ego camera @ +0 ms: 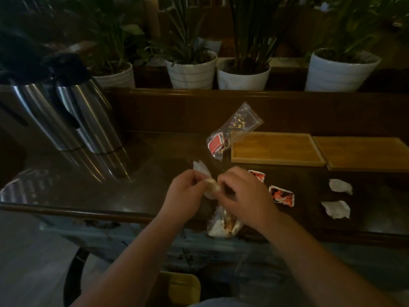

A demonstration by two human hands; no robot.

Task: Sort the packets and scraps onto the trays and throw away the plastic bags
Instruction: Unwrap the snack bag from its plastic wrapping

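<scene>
My left hand (184, 193) and my right hand (243, 196) both pinch the knotted top of a clear plastic bag (221, 224) that hangs over the table's front edge with pale scraps inside. A second clear bag (230, 129) holding red packets lies by the left wooden tray (276, 161). The right wooden tray (363, 154) sits beside it. Two red packets (282, 194) (257, 175) lie just right of my right hand. Two crumpled white scraps (340, 185) (336, 208) lie further right.
Two steel bins with black liners (66, 116) stand at the table's left end. White plant pots (191, 70) line the ledge behind the dark wooden table (132, 185). A yellow object (183, 289) sits on the floor below.
</scene>
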